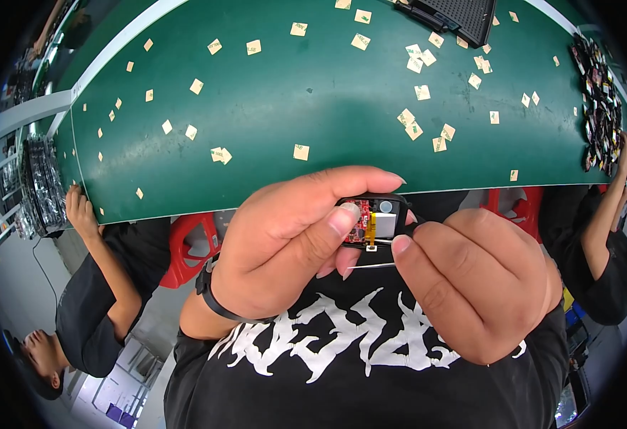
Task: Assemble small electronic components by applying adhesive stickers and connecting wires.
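My left hand (274,239) is closed around a small open-backed black electronic device (383,202), its thumb pressed on the red circuit board (360,227) inside. A silver-grey block (386,226) and a yellow flex strip (371,223) lie beside the board. At the strip's lower end shows a tiny white-edged connector (371,248). My right hand (481,279) pinches metal tweezers (371,267); one thin prong reaches the device's lower edge near the connector, the other sits lower and apart. Whether the upper tip touches the connector, I cannot tell. My right fingers hide the tweezers' back end.
A green worktable (256,107) curves ahead, scattered with several small cream paper squares (300,152). A black tray (456,18) rests at the far edge. Dark parts are heaped at the right (599,107), shiny packs stacked at the left (40,186). Co-workers sit on both sides.
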`<state>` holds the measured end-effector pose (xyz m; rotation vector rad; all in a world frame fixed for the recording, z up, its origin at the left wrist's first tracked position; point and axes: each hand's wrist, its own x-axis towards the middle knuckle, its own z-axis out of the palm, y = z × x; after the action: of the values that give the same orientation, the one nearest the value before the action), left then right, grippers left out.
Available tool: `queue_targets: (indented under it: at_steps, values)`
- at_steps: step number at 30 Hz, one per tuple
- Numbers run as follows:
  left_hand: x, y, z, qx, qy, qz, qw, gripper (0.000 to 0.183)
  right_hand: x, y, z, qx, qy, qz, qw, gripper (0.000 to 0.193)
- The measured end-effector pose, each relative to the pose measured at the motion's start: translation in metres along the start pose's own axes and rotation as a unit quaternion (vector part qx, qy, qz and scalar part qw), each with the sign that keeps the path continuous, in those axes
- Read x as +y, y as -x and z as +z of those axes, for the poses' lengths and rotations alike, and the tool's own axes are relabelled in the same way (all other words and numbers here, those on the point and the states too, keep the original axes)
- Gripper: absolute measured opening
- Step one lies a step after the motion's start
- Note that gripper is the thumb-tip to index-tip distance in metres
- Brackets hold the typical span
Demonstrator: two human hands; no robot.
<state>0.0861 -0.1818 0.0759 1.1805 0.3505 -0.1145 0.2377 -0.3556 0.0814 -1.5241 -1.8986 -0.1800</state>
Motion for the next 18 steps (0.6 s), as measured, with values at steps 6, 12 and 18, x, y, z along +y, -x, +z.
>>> queue_targets:
  at_steps: [6, 12, 18]
  values:
    - [-0.001, 0.002, 0.002, 0.023, -0.018, -0.035, 0.999, 0.039, -0.001, 0.001, 0.002, -0.010, 0.014, -0.026, 1.000, 0.034]
    - [-0.002, 0.000, 0.003, 0.050, -0.079, -0.055, 0.994, 0.035, -0.009, 0.001, 0.002, -0.054, 0.054, 0.003, 0.997, 0.034]
    - [-0.004, -0.001, -0.003, 0.079, -0.094, -0.032, 0.992, 0.035, -0.007, 0.002, -0.008, -0.043, 0.084, 0.061, 0.994, 0.035]
